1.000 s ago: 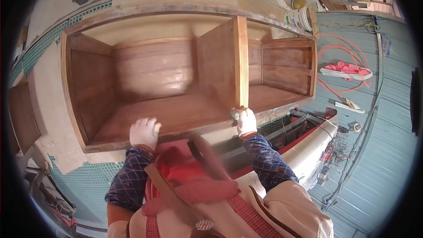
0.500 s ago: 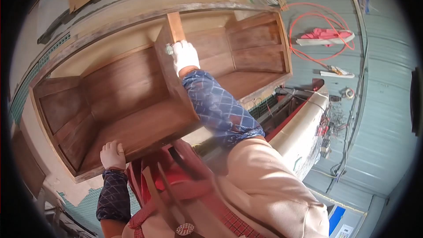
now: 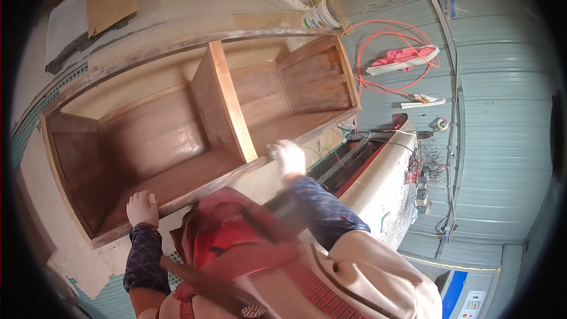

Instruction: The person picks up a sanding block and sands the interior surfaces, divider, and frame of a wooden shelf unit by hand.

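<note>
A brown wooden cabinet frame (image 3: 165,201) lies open side up, with a partition (image 3: 233,109) splitting it into two compartments. The partition's bare wood edge looks paler than the rest. My left hand (image 3: 142,208), in a pale glove, rests at the near left edge, its fingers curled over the rim. Just beyond the near rim, right of the partition's lower end, is my right hand (image 3: 290,158), also gloved and blurred by motion. Its fingers are closed around a small pale wad (image 3: 272,151), whose kind I cannot make out.
A white bucket (image 3: 322,15) stands past the cabinet's far right corner. An orange hose (image 3: 361,53) hangs coiled on the corrugated metal wall (image 3: 496,142), near a pink cloth (image 3: 397,57). Right of my right arm is a long pale machine or bench (image 3: 378,180) with cables and tools.
My right hand has come down from the partition's upper end to the near rim. The left hand stays on the edge. The view has shifted a little.
</note>
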The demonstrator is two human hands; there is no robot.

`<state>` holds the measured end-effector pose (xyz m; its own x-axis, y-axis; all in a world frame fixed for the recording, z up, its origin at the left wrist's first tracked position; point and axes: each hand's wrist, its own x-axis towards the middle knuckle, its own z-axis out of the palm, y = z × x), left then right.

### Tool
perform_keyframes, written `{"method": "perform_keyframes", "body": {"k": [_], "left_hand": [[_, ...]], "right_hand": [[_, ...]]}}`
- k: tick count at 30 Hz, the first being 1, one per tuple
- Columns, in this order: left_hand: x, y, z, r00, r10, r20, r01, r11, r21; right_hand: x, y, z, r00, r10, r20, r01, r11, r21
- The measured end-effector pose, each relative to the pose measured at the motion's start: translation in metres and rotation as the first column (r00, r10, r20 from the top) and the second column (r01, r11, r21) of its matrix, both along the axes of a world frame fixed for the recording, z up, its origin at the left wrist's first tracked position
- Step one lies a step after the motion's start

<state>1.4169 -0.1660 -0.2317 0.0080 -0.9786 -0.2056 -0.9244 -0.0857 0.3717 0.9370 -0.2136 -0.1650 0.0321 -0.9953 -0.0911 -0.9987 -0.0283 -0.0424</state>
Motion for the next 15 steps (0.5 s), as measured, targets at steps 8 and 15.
{"method": "perform_keyframes", "body": {"k": [8, 15], "left_hand": [[-0.006, -0.005, -0.01, 0.999, 0.021, 0.033, -0.021, 1.0, 0.004], [-0.192, -0.048, 0.001, 0.929, 0.261, -0.262, -0.294, 0.951, -0.095]], "right_hand": [[-0.035, -0.004, -0.035, 0.945, 0.248, 0.215, -0.236, 0.968, -0.083], [-0.213, -0.059, -0.032, 0.987, 0.162, 0.02, -0.163, 0.967, 0.197]]}}
